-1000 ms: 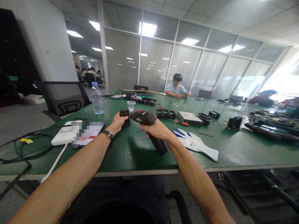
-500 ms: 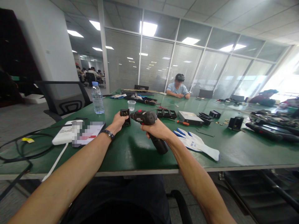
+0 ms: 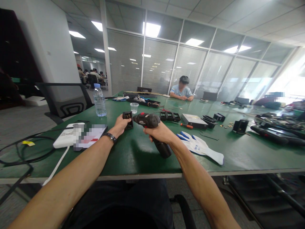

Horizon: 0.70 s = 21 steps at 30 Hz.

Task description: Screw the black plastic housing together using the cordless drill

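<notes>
My left hand point(image 3: 121, 125) is closed around a small black box-shaped part point(image 3: 129, 123), tipped so that its inside faces the tool. In my right hand point(image 3: 159, 131) is a black cordless drill point(image 3: 149, 120) with red details, gripped by its handle. The drill's nose points left at the black part, close to its right side. Whether the bit touches the part is too small to tell. Just behind the part stands a clear plastic cup point(image 3: 134, 108). To the right of my right hand lies a white work glove point(image 3: 200, 147) with blue fingertips.
Left are a water bottle point(image 3: 99, 101), a white power adapter point(image 3: 69, 136) with cables and a phone point(image 3: 91, 136). Black frames point(image 3: 169, 116), an orange screwdriver point(image 3: 186, 126) and a metal-topped box point(image 3: 194, 120) lie right. A person point(image 3: 181, 89) sits across the green table point(image 3: 143, 165).
</notes>
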{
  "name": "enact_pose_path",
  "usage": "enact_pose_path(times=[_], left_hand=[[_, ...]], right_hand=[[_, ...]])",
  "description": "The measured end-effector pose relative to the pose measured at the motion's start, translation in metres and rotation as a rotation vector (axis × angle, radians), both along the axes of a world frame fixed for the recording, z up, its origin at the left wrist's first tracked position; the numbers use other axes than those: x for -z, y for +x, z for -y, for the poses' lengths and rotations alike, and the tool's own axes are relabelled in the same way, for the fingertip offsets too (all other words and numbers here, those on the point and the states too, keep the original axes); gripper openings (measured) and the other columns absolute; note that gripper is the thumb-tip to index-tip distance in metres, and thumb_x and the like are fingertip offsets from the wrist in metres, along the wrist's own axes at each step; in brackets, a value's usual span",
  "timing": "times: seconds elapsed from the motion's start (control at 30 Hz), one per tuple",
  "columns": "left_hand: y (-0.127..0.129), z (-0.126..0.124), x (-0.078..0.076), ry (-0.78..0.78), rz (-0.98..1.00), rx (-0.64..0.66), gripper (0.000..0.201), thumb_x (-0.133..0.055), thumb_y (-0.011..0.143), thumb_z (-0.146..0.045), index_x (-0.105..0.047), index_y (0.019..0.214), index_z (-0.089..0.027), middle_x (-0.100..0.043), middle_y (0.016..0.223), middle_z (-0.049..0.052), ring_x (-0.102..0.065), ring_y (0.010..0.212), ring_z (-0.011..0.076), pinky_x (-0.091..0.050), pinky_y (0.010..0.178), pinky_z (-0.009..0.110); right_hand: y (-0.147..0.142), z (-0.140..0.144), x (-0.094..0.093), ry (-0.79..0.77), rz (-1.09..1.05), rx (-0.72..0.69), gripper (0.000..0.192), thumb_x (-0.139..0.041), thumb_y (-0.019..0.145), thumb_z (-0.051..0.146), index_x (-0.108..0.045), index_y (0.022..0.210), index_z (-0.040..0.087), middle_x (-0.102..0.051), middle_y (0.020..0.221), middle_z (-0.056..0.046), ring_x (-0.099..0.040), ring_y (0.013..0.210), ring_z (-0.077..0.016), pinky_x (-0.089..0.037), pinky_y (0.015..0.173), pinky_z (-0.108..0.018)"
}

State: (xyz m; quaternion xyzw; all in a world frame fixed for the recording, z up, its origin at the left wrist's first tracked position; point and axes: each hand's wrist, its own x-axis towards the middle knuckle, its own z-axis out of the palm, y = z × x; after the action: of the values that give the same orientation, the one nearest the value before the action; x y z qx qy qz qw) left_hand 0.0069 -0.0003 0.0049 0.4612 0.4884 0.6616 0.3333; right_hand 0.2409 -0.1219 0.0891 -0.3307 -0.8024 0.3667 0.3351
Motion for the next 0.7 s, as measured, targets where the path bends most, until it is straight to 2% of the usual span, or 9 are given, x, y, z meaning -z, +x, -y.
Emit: enact_pose_path(times=[0.4, 0.47, 0.5, 0.6, 0.7], left_hand=[[0.001, 0.001, -0.001, 0.026, -0.027, -0.012, 0.04, -0.07, 0.059, -0.019, -0.063, 0.099, -0.015, -0.068, 0.091, 0.006, -0.062, 0.08, 0.0184, -0.051, 0.075, 0.034], [0.002, 0.004, -0.002, 0.036, -0.04, -0.02, 0.038, -0.069, 0.06, -0.018, -0.062, 0.098, -0.015, -0.067, 0.089, 0.006, -0.061, 0.08, 0.018, -0.05, 0.078, 0.034], [0.003, 0.005, -0.003, 0.037, -0.05, -0.024, 0.038, -0.068, 0.061, -0.018, -0.062, 0.098, -0.015, -0.067, 0.088, 0.006, -0.061, 0.08, 0.0179, -0.05, 0.079, 0.034], [0.003, 0.007, -0.005, 0.03, -0.086, -0.056, 0.037, -0.067, 0.061, -0.017, -0.062, 0.098, -0.015, -0.067, 0.088, 0.006, -0.061, 0.08, 0.0182, -0.049, 0.08, 0.034], [0.002, 0.008, -0.005, 0.02, -0.1, -0.09, 0.035, -0.066, 0.063, -0.016, -0.062, 0.098, -0.015, -0.067, 0.089, 0.006, -0.06, 0.08, 0.0186, -0.048, 0.078, 0.033]], right_hand=[[0.002, -0.002, 0.003, 0.025, 0.029, 0.04, 0.008, -0.057, 0.075, 0.024, -0.056, 0.074, 0.017, -0.053, 0.048, 0.004, -0.052, 0.041, -0.0107, -0.039, 0.042, -0.02], [0.006, -0.001, 0.002, 0.072, 0.072, 0.052, 0.013, -0.057, 0.076, 0.024, -0.061, 0.084, 0.015, -0.054, 0.051, 0.004, -0.05, 0.041, -0.01, -0.039, 0.043, -0.02], [0.008, -0.001, 0.002, 0.108, 0.09, 0.05, 0.022, -0.058, 0.075, 0.024, -0.063, 0.094, 0.014, -0.057, 0.055, 0.004, -0.051, 0.043, -0.0099, -0.04, 0.045, -0.02], [0.013, -0.002, 0.003, 0.273, 0.107, -0.001, 0.061, -0.061, 0.072, 0.021, -0.049, 0.132, 0.016, -0.068, 0.085, -0.001, -0.06, 0.061, -0.0118, -0.047, 0.061, -0.024], [0.014, -0.002, 0.006, 0.401, 0.162, -0.014, 0.07, -0.063, 0.073, 0.024, -0.043, 0.139, 0.017, -0.067, 0.109, -0.007, -0.064, 0.083, -0.0169, -0.048, 0.076, -0.028]])
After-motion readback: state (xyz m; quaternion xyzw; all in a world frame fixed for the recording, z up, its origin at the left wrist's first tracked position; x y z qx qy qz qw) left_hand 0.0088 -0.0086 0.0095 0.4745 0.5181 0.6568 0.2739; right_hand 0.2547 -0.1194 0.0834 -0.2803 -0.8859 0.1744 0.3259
